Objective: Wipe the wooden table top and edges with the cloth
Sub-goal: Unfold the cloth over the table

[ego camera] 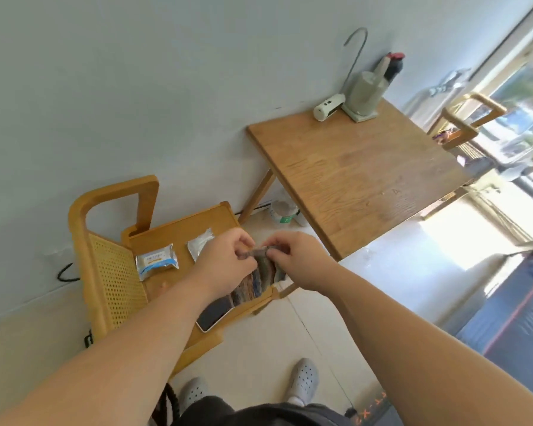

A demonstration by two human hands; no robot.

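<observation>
The room has a pale wall and a light floor, and the table stands against this wall, to the right of where I look. Its top is mostly bare; only a grey jug and a small white device stand at the far corner near the wall. The cloth is not at the table yet. It is over a low cart in front of me, well apart from the table top. The left hand and the right hand both pinch its upper edge, fingers curled on the fabric, very close to each other, and the striped cloth hangs down from them toward the cart top. Under its lower end lies a phone, and two packets lie just beside the left hand. I cannot tell if the cloth touches the phone. I judge that this is the first step: taking the cloth up and arranging it, perhaps to fold or open it; no wiping has begun. The next move, I think, calls for carrying the cloth to the right, over the near corner of the table, and laying it flat under one palm. The edges need the cloth wrapped a little around the rim. Near the jug and the device the hand should go with care, so they are not pushed.
</observation>
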